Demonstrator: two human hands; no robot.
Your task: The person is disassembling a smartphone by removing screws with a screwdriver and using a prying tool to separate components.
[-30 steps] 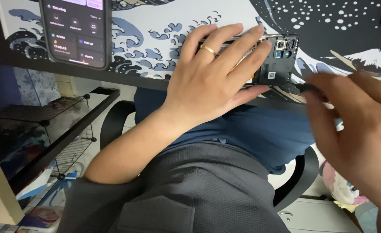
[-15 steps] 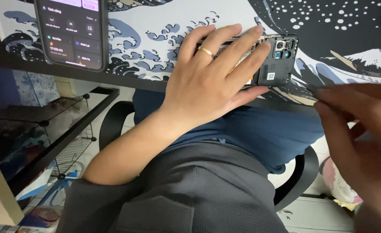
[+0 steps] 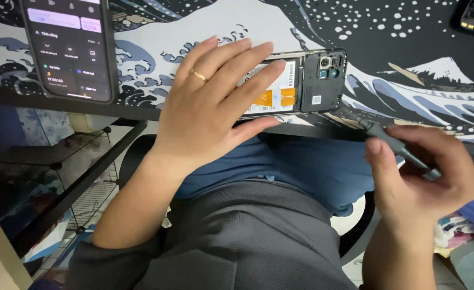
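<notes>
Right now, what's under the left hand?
The left hand lies flat on an opened phone with its back cover off. Showing past the fingers: battery, orange tabs, camera block. The phone's left part is covered, so unreadable. Wave-print mat beneath.

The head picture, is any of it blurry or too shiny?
Head view: mostly sharp and evenly lit. The opened phone under the left hand is crisp, no glare. The right hand and its grey tool look slightly soft. The lit phone glows but stays clear. The shelf below the desk is dim.
</notes>
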